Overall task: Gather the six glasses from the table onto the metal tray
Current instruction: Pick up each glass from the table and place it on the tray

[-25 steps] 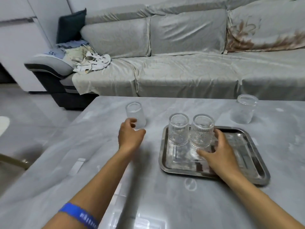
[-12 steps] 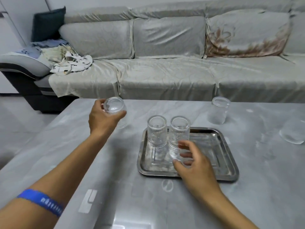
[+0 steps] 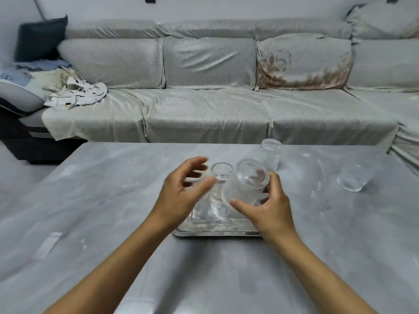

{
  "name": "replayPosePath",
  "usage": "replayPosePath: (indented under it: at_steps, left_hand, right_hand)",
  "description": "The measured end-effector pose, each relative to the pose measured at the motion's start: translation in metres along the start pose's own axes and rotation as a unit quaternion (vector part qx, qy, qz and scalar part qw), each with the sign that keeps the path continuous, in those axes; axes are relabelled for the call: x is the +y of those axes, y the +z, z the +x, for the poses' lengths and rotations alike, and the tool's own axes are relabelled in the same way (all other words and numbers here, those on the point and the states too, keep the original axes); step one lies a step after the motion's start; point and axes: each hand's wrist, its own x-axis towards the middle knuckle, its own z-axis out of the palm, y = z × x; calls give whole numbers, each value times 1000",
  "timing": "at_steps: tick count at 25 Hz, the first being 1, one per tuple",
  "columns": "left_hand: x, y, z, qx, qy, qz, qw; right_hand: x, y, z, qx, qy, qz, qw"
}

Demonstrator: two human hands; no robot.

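Note:
The metal tray (image 3: 215,232) lies on the grey table, mostly covered by my hands. One ribbed glass (image 3: 221,189) stands upright on it; a second glass (image 3: 200,194) shows only partly behind my left fingers. My right hand (image 3: 271,209) grips a third ribbed glass (image 3: 247,182), tilted with its mouth toward the camera, just above the tray's right half. My left hand (image 3: 181,193) hovers over the tray's left side, fingers spread and holding nothing. Beyond the tray, a tall clear glass (image 3: 271,152) stands on the table. A short glass (image 3: 352,180) sits to the right.
The grey marble-look table (image 3: 113,200) extends wide to the left and toward me. A long covered sofa (image 3: 204,109) runs along the far edge, with crumpled clothes (image 3: 77,96) on its left end. The table's left far corner drops to the floor.
My left hand brought its glass from the table's left side to the tray and no longer holds it. My right hand now grips a tilted glass. The view shifted right.

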Motion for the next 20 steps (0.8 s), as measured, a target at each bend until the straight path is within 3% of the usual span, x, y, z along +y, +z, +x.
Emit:
replayPosePath:
  at_steps: [2,4,6,11,15,18,20]
  left_hand:
    - [-39,-8,5,96,-114,98,984]
    - [-73,-13,3,75,-225,187,953]
    - [-94,-11,3,18,-263,200,944]
    - [-107,-10,0,-26,-232,217,948]
    - [-104,-4,-6,2,-230,207,951]
    - [-87,13,-19,40,-124,308,942]
    - [-64,39,-26,10,-26,316,948]
  right_hand:
    - [21,-10,16,11,43,-29,999]
    - [39,-8,36,5,64,-75,995]
    - [55,3,56,-11,72,-99,992]
    - [86,31,87,-56,91,-123,987]
    - [98,26,80,-76,89,-93,989]
    - [94,3,65,-107,81,-89,987]
    - [92,-31,54,-89,81,-131,984]
